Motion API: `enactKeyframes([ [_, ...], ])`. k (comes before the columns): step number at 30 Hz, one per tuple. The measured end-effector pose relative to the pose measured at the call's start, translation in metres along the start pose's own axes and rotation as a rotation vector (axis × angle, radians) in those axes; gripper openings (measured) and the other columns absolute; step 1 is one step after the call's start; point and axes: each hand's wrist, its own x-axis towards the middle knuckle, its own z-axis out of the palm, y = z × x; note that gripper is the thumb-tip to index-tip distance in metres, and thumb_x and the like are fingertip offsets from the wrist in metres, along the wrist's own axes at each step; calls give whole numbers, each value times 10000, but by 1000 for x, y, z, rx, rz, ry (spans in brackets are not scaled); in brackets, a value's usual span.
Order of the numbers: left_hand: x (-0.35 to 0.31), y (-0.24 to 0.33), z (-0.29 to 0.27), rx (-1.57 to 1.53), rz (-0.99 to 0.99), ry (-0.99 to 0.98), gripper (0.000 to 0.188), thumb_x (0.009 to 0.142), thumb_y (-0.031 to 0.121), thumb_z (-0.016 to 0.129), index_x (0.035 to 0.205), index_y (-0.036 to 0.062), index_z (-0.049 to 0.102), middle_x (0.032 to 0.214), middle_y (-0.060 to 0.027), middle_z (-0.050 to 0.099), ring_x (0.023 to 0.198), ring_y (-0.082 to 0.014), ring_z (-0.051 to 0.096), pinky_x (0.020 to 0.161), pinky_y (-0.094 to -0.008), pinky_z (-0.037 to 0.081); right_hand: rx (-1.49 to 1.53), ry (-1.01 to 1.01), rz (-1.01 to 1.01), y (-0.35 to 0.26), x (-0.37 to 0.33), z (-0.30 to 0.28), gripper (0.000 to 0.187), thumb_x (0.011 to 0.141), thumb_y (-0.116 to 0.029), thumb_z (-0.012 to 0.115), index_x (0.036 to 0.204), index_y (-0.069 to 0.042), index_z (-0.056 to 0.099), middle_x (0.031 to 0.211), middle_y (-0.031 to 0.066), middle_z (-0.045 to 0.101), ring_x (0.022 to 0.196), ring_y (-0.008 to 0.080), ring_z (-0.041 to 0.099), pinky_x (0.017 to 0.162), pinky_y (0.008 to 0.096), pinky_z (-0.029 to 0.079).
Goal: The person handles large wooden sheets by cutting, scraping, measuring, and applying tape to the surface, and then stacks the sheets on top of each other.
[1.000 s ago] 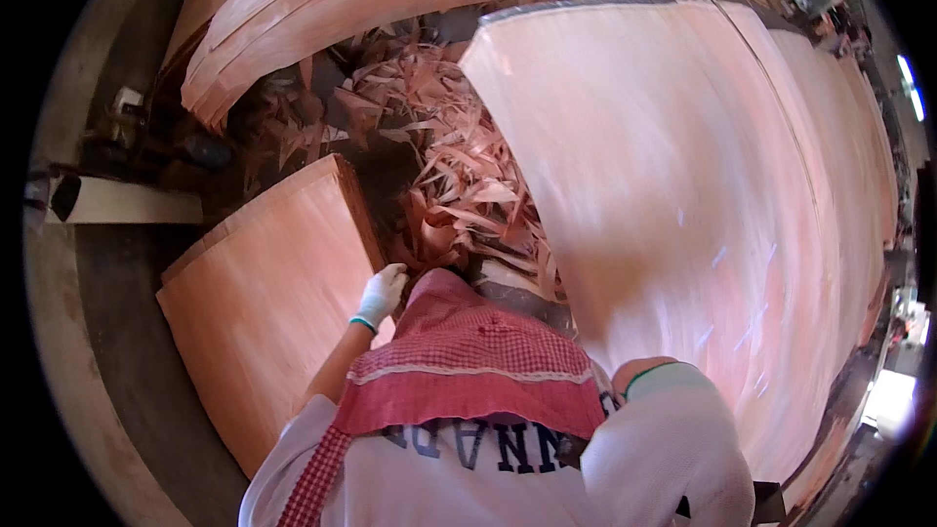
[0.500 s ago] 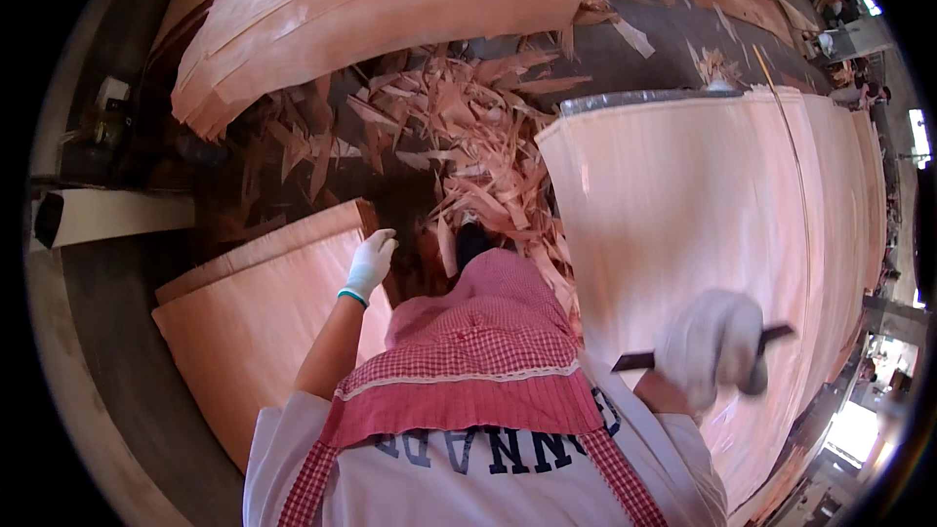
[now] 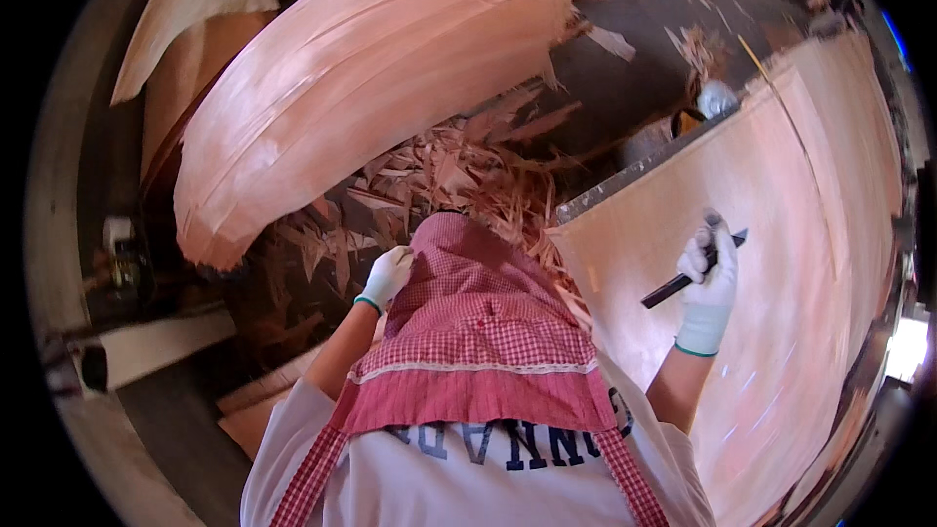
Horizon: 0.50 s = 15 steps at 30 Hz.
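In my right hand (image 3: 710, 263), gloved in white with a green cuff edge, is a dark, narrow blade-like tool (image 3: 668, 290) with a bluish far tip. The fingers wrap round its middle, and it slants over a broad stack of pale pinkish wood veneer sheets (image 3: 781, 332) on my right. My left hand (image 3: 388, 273), in a matching glove, hangs beside my red checked apron (image 3: 459, 283). Its fingers are curled in, with the tips partly hidden; nothing shows in them. Whether it touches the cloth I cannot tell.
Ahead to the left lies a large curved-looking stack of veneer (image 3: 371, 88). Torn veneer scraps (image 3: 459, 171) heap on the floor before me. A thin yellowish stick (image 3: 766, 73) lies along the right stack. A lower stack (image 3: 256, 385) sits at my left, near a white boxy beam (image 3: 161, 344).
The view has swung and moved forward. My right hand has gone up and away with the tool, from blurred to sharp. My left hand has come in beside the apron.
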Motion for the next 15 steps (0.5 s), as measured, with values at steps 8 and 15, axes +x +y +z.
enactKeyframes([
  [8,178,36,16,361,315,-506,346,924,290,501,1092,14,626,1036,-260,645,995,-436,600,858,-477,469,26,543,-280,32,-24,-64,289,975,-242,576,1172,-30,586,815,-11,549,546,42,409,432,180,291],
  [15,311,135,-24,845,581,-849,405,927,314,483,1214,63,616,1206,-185,631,1106,-378,594,954,-416,465,33,999,-350,92,-62,-1,276,963,-249,595,1123,-26,630,773,-12,580,534,39,418,470,186,327],
])
